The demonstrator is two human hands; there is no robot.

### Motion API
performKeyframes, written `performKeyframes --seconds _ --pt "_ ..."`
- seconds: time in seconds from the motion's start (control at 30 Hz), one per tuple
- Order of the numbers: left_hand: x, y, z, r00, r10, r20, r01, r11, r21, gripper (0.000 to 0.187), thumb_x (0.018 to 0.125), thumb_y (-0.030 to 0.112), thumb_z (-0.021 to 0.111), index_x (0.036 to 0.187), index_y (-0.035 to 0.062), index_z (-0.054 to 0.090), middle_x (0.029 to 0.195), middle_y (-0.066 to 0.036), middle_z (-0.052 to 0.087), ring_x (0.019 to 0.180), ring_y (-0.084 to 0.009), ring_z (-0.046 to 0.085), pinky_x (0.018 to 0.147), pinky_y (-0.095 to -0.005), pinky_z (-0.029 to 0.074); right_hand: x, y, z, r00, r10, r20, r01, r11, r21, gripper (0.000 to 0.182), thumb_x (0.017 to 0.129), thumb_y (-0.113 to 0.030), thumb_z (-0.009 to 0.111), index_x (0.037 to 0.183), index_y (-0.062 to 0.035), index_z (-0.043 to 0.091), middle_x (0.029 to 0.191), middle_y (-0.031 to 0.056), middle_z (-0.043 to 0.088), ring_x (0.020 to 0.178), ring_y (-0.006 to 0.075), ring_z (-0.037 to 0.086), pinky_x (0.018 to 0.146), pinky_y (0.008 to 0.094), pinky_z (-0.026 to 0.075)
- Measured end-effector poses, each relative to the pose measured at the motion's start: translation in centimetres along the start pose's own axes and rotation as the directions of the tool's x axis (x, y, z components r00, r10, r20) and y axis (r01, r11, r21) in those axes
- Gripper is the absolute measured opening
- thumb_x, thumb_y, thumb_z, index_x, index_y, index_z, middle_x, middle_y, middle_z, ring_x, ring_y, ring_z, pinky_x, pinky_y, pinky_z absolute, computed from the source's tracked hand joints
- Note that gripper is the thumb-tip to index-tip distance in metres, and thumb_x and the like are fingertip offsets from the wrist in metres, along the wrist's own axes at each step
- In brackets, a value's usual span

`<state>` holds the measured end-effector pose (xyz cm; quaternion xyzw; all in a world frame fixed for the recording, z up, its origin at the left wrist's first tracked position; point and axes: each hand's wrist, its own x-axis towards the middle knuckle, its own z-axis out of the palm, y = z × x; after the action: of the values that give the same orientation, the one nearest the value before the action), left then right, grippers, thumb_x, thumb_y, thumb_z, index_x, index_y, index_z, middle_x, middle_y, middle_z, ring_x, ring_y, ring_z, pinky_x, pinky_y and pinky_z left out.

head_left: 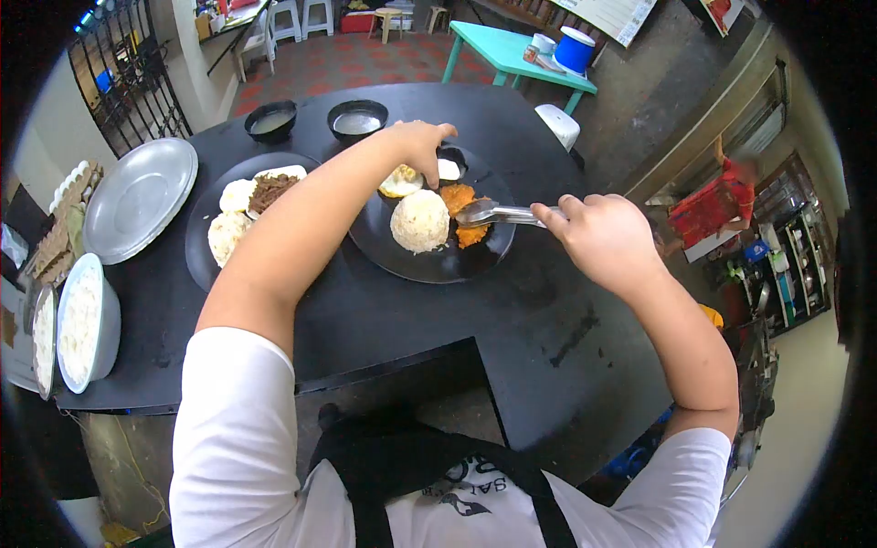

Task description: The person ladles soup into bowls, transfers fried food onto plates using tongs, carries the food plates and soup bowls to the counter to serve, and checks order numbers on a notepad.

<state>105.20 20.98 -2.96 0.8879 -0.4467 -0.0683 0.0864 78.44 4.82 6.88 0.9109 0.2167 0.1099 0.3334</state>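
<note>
My right hand point(598, 239) is closed around metal tongs point(507, 214), whose tips rest on orange-brown breaded pieces point(473, 235) on a black plate point(402, 267). A rounded mound of rice point(420, 221) sits beside those pieces, and a fried egg point(399, 183) lies behind it. My left hand point(422, 146) reaches over the plate's far side with fingers apart, right by a small black cup of white sauce point(449, 169). To the left, partly hidden by my forearm, a second black plate point(199, 239) holds rice mounds, an egg and dark shredded meat point(271, 192).
Two black bowls point(357, 119) of liquid stand at the table's far edge. On the left are metal trays point(142, 201), a tub of rice point(84, 320) and egg cartons point(68, 219). A turquoise table point(512, 59) stands beyond; a person in red point(717, 205) is at right.
</note>
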Motion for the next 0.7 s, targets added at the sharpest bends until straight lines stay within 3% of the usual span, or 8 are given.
performKeyframes --seconds 0.27,0.33,0.4,0.43,0.5,0.57,0.63,0.7 --pt "-0.1 -0.6 -0.3 0.997 0.068 0.037 -0.066 0.995 -0.072 0.105 0.051 0.025 0.085 0.142 0.0093 0.034 0.128 -0.023 0.055 0.118 -0.0377 0.052 0.101 -0.0443 0.042 -3.8 2.0 -3.8 0.969 0.241 -0.053 -0.232 0.963 0.137 0.031 0.077 -0.015 0.061 0.107 -0.0155 0.067 0.075 0.0072 0.063 0.061 0.0254 0.064 0.055 0.0386 0.052" --pt "0.1 -1.6 -0.9 0.985 0.17 -0.001 -0.168 0.971 -0.172 0.103 0.052 0.018 0.081 0.143 0.0093 0.033 0.136 -0.025 0.047 0.127 -0.0358 0.045 0.107 -0.0413 0.036 -7.2 2.0 -5.0 0.926 0.372 -0.056 -0.348 0.903 0.253 0.035 0.075 -0.018 0.067 0.11 -0.0151 0.066 0.079 0.0084 0.065 0.066 0.0274 0.065 0.06 0.0385 0.053" --pt "-1.1 -1.6 -2.5 0.961 0.246 -0.129 -0.267 0.945 -0.186 0.085 0.06 0.01 0.071 0.139 0.0076 0.04 0.138 -0.023 0.045 0.13 -0.0338 0.042 0.11 -0.039 0.033 -10.9 0.7 -6.2 0.858 0.513 -0.013 -0.437 0.744 0.505 0.045 0.073 -0.02 0.072 0.116 -0.0143 0.064 0.086 0.0104 0.067 0.073 0.0304 0.065 0.066 0.0374 0.053" --pt "-2.1 -1.4 -3.5 0.938 0.281 -0.202 -0.313 0.938 -0.148 0.076 0.065 0.007 0.067 0.137 0.0068 0.043 0.135 -0.022 0.048 0.128 -0.0337 0.044 0.108 -0.0385 0.034 -12.7 -0.7 -7.9 0.748 0.619 0.241 -0.623 0.528 0.577 0.052 0.071 -0.019 0.075 0.121 -0.0124 0.062 0.085 0.009 0.067 0.071 0.0237 0.065 0.066 0.0344 0.051" --pt "-5.7 0.4 -6.2 0.905 0.36 -0.229 -0.389 0.916 -0.096 0.065 0.066 0.002 0.06 0.13 0.0048 0.048 0.133 -0.022 0.049 0.127 -0.0347 0.044 0.108 -0.0389 0.035 -17.0 -5.0 -9.4 0.57 0.737 0.363 -0.676 0.169 0.718 0.056 0.071 -0.015 0.076 0.124 -0.0072 0.059 0.083 0.0039 0.064 0.068 0.0135 0.06 0.063 0.0293 0.048" --pt "-9.4 2.0 -7.9 0.847 0.484 -0.219 -0.504 0.863 -0.041 0.06 0.065 -0.003 0.054 0.124 0.0036 0.052 0.131 -0.022 0.049 0.126 -0.0361 0.044 0.108 -0.0399 0.034 -21.5 -11.2 -11.2 0.427 0.852 0.301 -0.629 0.042 0.776 0.058 0.07 -0.012 0.077 0.124 -0.0026 0.059 0.083 0.0004 0.061 0.068 0.0075 0.054 0.061 0.0242 0.044" --pt "-12.5 3.8 -8.8 0.736 0.653 -0.176 -0.66 0.751 0.021 0.06 0.062 -0.007 0.049 0.12 0.0033 0.054 0.13 -0.022 0.049 0.127 -0.0379 0.042 0.109 -0.0414 0.032 -23.8 -18.5 -16.1 0.046 0.85 0.524 -0.58 -0.405 0.707 0.057 0.069 -0.008 0.077 0.124 -0.0017 0.059 0.085 0.001 0.061 0.064 0.0073 0.054 0.055 0.0211 0.043" --pt "-16.1 6.4 -8.9 0.597 0.789 -0.144 -0.795 0.606 0.026 0.056 0.061 -0.007 0.048 0.115 0.003 0.056 0.129 -0.022 0.049 0.126 -0.0384 0.042 0.108 -0.043 0.032 -26.6 -26.5 -19.8 -0.212 0.841 0.499 -0.538 -0.526 0.658 0.06 0.069 -0.008 0.075 0.126 -0.0022 0.058 0.086 0.0027 0.062 0.06 0.0069 0.054 0.051 0.0204 0.042"
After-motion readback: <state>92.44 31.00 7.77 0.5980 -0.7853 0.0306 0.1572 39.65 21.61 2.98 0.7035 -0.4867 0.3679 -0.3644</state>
